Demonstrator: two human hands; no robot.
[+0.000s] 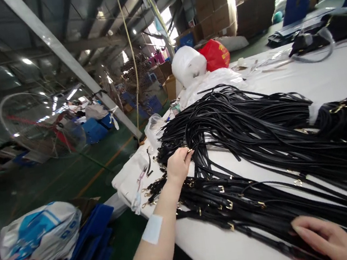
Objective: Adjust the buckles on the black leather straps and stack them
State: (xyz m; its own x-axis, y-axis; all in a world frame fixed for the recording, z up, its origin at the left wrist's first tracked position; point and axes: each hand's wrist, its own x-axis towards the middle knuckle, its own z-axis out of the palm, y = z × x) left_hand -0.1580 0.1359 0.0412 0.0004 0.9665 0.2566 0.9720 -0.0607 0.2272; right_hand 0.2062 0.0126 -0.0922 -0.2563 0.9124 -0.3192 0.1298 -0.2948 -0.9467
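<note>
My left hand [178, 164] reaches over the table with thumb and fingers pinched together on a thin black strap; a small gold glint shows at the fingertips. Beyond it, a thick heap of long black straps [223, 114] spreads to the right. My right hand [329, 237] is low at the right edge, its thumb and forefinger closed on a black strap among the nearer row. These nearer buckled straps [207, 189] lie roughly side by side, with gold buckles [229, 204] and snap hooks [144, 195] at their left ends.
The white table [215, 244] has its left edge by my left forearm. A white roll [188, 64] and a red bag [215, 54] stand at its back. To the left are a floor fan [58, 128], a slanting post [70, 60] and blue boards [84, 254] under a plastic bag [42, 230].
</note>
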